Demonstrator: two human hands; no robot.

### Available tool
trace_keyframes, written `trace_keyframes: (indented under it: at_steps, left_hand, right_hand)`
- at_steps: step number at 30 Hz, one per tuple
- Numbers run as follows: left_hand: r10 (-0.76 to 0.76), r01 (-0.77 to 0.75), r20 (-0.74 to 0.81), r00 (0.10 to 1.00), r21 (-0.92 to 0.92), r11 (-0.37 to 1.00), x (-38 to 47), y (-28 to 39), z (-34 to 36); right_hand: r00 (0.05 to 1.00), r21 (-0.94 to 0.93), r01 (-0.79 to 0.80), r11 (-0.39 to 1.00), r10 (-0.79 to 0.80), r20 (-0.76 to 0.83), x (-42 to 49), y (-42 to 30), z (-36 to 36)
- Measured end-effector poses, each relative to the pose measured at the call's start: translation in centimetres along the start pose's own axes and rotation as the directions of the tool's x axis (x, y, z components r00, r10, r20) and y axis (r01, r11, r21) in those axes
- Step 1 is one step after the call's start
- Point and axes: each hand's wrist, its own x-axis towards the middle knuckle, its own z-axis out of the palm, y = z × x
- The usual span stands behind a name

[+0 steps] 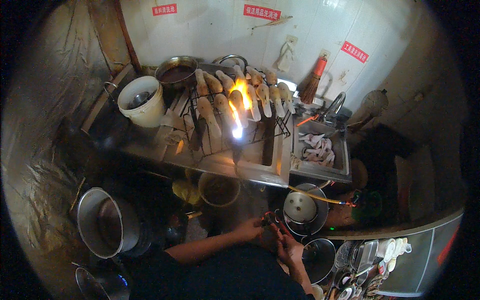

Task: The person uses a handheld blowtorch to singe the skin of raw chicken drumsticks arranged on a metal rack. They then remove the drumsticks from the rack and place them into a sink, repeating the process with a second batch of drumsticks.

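A gas torch (236,154) points away from me, its bright flame (240,101) striking the middle of a black wire rack (210,144). Two rows of pale, browned poultry pieces (263,98), apparently duck heads with bills, lie on the rack. My right hand (291,250) grips the red and dark handle (279,229) at the near end. Left of it, my left hand (248,229) has its fingers closed at the same red and dark part; its exact hold is in shadow. The torch's tube between flame and hands is dim and partly lost in the dark.
Right of the rack, a steel sink (347,165) holds raw pale pieces (318,150) beneath a curved tap (339,102). A white bucket (144,112) and metal pot (176,60) stand left. A yellow hose (315,195) crosses low; a large pot (84,225) stands lower left.
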Motion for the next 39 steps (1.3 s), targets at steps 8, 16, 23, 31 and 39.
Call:
trace_keyframes:
  at_steps: [8, 16, 23, 31, 39]
  left_hand:
    - [-0.014, 0.012, -0.046, 0.999, -0.029, 0.999, -1.1, 2.0, -0.3]
    - [0.008, -0.008, -0.011, 1.0, -0.008, 1.0, -0.2, 0.5, -0.2]
    - [0.019, -0.018, 0.021, 1.0, -0.042, 0.999, 0.2, -0.5, -0.6]
    - [-0.011, 0.01, -0.019, 1.0, -0.078, 0.997, 0.3, -1.0, -0.5]
    - [0.026, -0.027, -0.018, 0.999, -0.021, 0.999, 0.6, -1.0, -0.6]
  right_hand:
    - [0.99, -0.002, 0.122, 0.992, -0.122, 0.074, 1.3, -3.7, -2.6]
    - [0.971, -0.111, 0.086, 0.99, -0.058, 0.232, 0.5, -2.1, -0.9]
    - [0.975, -0.037, 0.164, 0.986, -0.156, 0.157, 0.9, -2.4, -1.2]
    - [0.983, -0.054, 0.117, 0.992, -0.107, 0.151, 0.8, -2.2, -0.6]
    - [0.986, -0.001, 0.153, 0.988, -0.153, 0.061, 1.9, -3.7, -1.4]
